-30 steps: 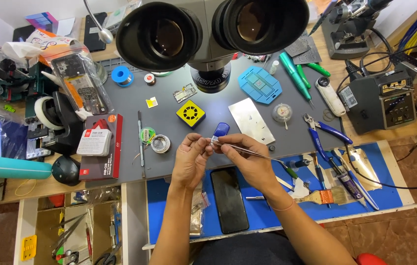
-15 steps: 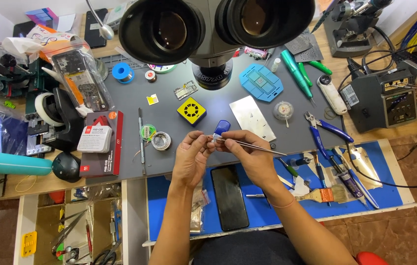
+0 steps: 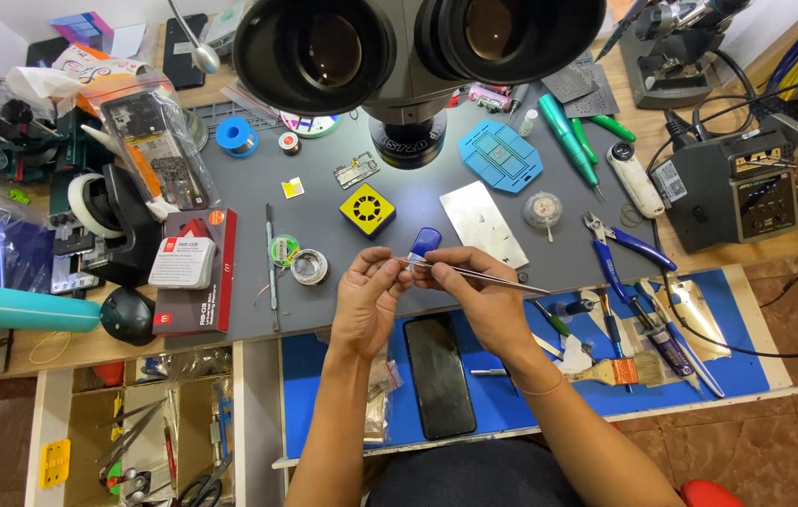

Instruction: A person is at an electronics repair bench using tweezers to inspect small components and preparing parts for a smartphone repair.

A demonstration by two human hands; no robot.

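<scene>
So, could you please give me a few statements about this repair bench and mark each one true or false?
1. The right hand holds thin metal tweezers. True.
2. The black phone stands upright against the microscope. False: it lies flat on the blue mat, below the hands.
3. The left hand pinches something small next to the tweezer tips. True, though the item is too small to identify.
4. The yellow square block sits on the blue mat. False: it sits on the grey mat.
5. Blue-handled pliers lie left of the hands. False: they lie to the right.
</scene>
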